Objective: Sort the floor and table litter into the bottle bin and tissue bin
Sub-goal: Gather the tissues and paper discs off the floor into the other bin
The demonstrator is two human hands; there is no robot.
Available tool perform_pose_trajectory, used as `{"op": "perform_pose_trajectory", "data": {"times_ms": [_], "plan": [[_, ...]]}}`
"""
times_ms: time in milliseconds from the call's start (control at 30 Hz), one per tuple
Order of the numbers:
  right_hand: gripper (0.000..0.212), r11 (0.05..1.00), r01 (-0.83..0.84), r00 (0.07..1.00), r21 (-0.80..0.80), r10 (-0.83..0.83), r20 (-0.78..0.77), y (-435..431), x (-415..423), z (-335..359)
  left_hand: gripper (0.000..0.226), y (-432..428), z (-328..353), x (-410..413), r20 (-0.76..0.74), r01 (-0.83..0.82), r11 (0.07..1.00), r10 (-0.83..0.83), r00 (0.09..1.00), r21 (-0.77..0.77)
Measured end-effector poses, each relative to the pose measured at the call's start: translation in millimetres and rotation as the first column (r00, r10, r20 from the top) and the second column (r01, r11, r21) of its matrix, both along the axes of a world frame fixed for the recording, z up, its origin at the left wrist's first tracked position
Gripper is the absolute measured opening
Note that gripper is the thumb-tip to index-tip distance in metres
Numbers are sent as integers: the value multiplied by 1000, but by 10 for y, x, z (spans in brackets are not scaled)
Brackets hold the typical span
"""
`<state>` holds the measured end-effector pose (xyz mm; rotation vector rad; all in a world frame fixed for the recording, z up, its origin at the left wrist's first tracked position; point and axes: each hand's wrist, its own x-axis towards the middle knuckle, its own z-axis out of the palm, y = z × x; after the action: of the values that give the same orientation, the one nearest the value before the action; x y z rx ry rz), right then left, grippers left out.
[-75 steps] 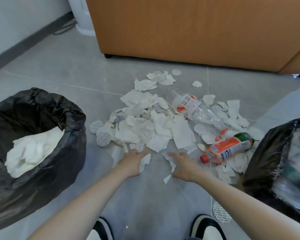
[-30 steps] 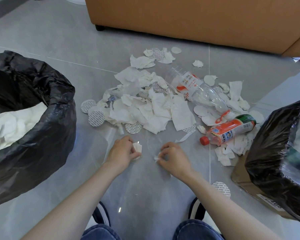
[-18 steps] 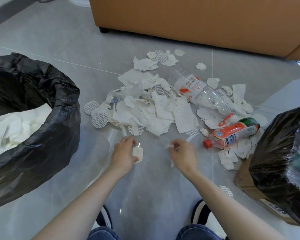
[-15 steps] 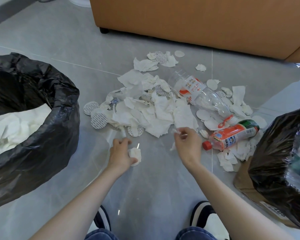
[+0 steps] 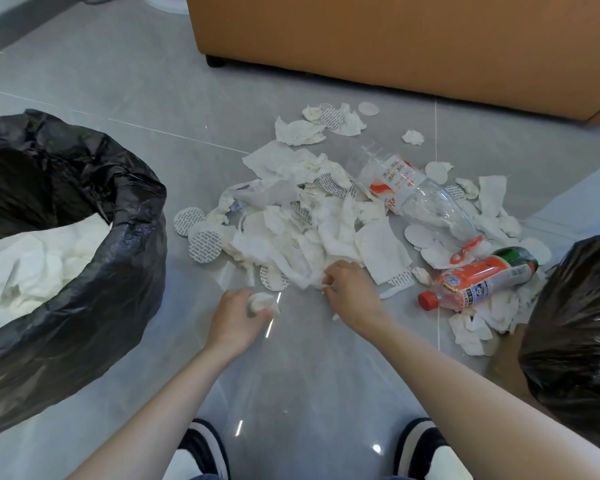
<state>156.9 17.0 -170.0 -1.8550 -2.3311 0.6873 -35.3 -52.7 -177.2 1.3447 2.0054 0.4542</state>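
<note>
R hand point(image 5: 352, 292) fwd onto tissues point(image 5: 326, 233)

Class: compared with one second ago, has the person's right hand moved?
Yes. The right hand has gone forward, from bare floor nearer than the orange bottle's red cap, to the near edge of the tissue pile.

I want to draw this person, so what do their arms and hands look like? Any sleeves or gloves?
The left arm and right arm are bare as far as the picture shows, with no sleeves. The left hand and right hand wear no gloves. No watch, bracelet or ring shows.
</note>
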Motion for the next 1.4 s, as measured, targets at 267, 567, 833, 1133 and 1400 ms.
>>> {"op": "perform_pose_trajectory", "data": {"times_ms": [267,567,833,1133,1400], "plan": [[6,880,415,795,-232,-475,-378,-185,223,103,27,331,219,-102,-175,122,967,-83,981,223],[12,790,578,471,-204,-527,-708,-71,153,455,17,484,201,-118,-305,252,967,-229,924,37],[14,781,571,347,-255,-511,-787,54,33,770,16,495,580,-77,-138,60,903,0,990,426],[12,890,404,326,-209,-354,-876,164,-399,1424,15,475,1607,-110,9,-78,701,102,995,709],[15,971,59,264,-232,-240,-934,247,-1209,2237,14,292,2282,-609,64,-246,574,318,946,781]]}}
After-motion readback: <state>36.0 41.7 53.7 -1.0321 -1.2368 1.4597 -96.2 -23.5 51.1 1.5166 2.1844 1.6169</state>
